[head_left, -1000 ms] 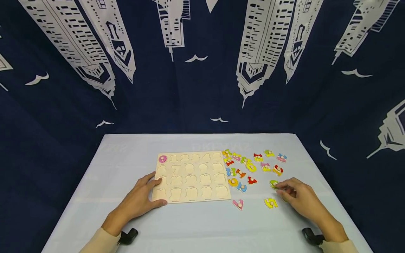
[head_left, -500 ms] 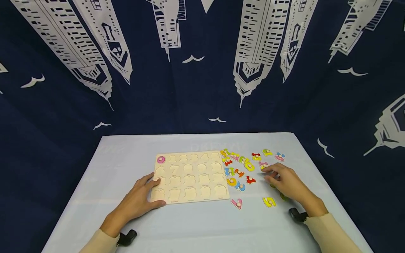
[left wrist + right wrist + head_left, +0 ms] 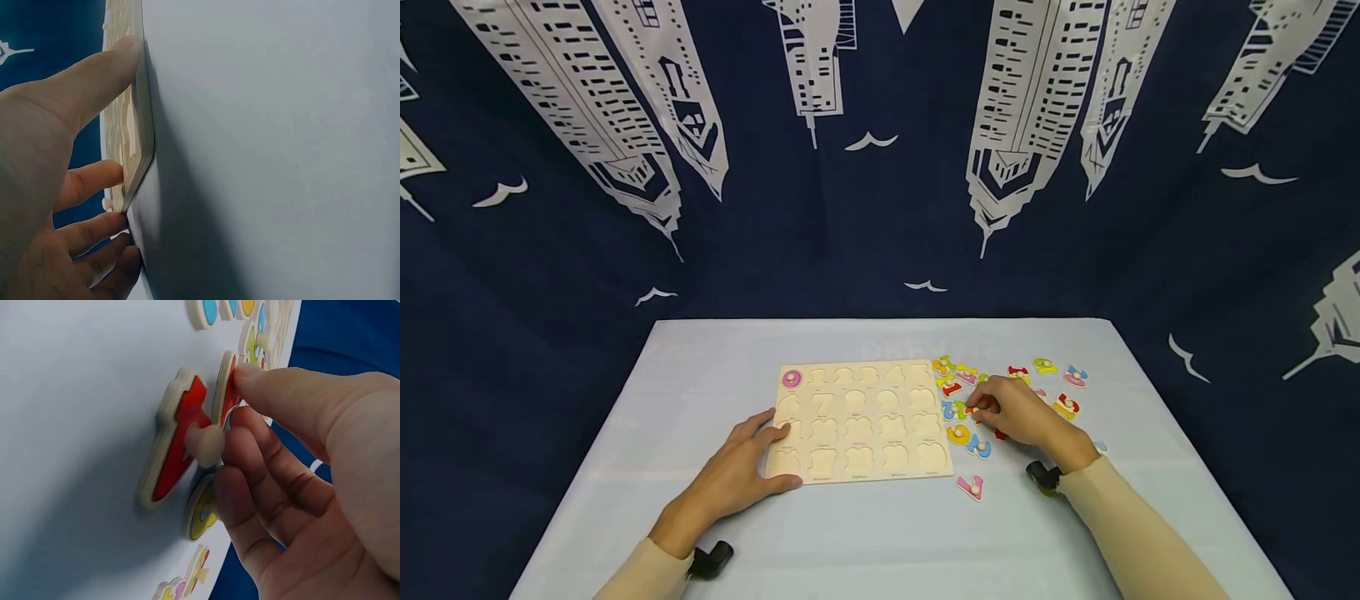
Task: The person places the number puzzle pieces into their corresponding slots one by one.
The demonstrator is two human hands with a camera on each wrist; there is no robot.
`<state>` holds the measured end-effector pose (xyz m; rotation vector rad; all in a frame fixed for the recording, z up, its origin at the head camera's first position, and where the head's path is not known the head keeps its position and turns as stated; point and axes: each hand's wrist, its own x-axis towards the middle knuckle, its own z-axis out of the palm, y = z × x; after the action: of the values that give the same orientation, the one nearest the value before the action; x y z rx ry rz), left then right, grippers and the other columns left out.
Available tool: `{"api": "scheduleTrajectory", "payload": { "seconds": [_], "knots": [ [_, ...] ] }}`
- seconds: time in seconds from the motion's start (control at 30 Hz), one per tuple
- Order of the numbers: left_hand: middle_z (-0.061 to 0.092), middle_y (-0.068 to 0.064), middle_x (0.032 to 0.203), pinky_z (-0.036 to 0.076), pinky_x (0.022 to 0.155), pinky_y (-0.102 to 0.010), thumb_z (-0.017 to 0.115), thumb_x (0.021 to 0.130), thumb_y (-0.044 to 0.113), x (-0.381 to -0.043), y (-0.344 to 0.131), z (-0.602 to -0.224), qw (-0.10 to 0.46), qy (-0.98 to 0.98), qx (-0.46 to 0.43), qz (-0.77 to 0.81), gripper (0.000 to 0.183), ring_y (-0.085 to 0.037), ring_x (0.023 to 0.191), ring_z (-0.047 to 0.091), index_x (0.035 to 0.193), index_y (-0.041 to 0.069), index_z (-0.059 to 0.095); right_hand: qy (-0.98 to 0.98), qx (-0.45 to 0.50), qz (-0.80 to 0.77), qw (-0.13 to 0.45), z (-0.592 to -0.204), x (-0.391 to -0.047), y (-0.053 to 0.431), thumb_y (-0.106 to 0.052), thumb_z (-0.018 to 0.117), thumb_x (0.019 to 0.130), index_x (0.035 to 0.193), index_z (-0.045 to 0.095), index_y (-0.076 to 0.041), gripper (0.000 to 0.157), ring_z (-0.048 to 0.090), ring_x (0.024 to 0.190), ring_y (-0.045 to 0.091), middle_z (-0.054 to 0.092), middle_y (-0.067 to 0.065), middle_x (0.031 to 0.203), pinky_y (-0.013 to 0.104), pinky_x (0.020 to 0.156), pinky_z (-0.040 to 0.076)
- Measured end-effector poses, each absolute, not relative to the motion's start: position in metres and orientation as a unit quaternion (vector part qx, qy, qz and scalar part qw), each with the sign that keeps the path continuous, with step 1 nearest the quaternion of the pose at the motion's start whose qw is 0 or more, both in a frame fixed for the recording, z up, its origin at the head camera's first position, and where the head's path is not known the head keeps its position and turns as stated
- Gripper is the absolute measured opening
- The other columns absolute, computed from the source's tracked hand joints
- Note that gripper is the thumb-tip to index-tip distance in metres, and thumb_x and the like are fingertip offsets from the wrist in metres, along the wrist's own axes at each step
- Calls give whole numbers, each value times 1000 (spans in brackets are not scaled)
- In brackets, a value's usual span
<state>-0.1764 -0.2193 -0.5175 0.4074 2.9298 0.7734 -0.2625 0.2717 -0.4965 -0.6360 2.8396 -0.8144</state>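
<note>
Closer to the board (image 3: 841, 423) than half a second ago, the right hand (image 3: 1018, 410) has moved left over the loose pieces; the left hand (image 3: 733, 471) has stayed put. The board lies on the white table (image 3: 715, 375), a pink ring piece (image 3: 792, 379) in its far left recess. At the board's left edge, the left hand is spread, thumb and index finger touching it. Just right of the board, the right hand's fingers are bent close together. Its wrist view shows what the head view hides: the thumb against a red piece (image 3: 230, 384), knob out of sight, so I cannot tell whether it is pinched, and a knobbed red piece (image 3: 175, 456) just beside the fingers.
</note>
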Motion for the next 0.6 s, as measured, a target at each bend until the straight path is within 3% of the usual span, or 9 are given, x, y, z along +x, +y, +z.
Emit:
{"api": "scheduleTrajectory", "payload": {
  "seconds": [0.3, 0.47, 0.6],
  "knots": [
    [47, -23, 183, 52, 130, -67, 103, 87, 55, -180, -214, -521, 46, 958, 135, 250, 92, -48, 166, 49, 159, 8, 71, 943, -178, -268, 79, -492, -255, 272, -10, 85, 107, 110, 86, -10, 4, 62, 78, 11, 76, -2, 95, 22, 67, 54],
    [48, -22, 181, 52, 129, -66, 104, 85, 55, -179, -217, -519, 46, 960, 132, 244, 91, -46, 164, 51, 157, 8, 73, 947, -171, -268, 52, -487, -256, 266, -11, 85, 108, 109, 84, -8, 3, 62, 71, 11, 75, -1, 93, 23, 62, 54],
    [49, -22, 181, 52, 129, -66, 104, 85, 55, -180, -220, -514, 41, 961, 130, 241, 91, -46, 163, 51, 156, 8, 73, 947, -181, -264, 22, -479, -268, 248, -14, 86, 107, 106, 81, -10, 7, 62, 75, 10, 74, -1, 92, 22, 67, 54]
  ]
}}
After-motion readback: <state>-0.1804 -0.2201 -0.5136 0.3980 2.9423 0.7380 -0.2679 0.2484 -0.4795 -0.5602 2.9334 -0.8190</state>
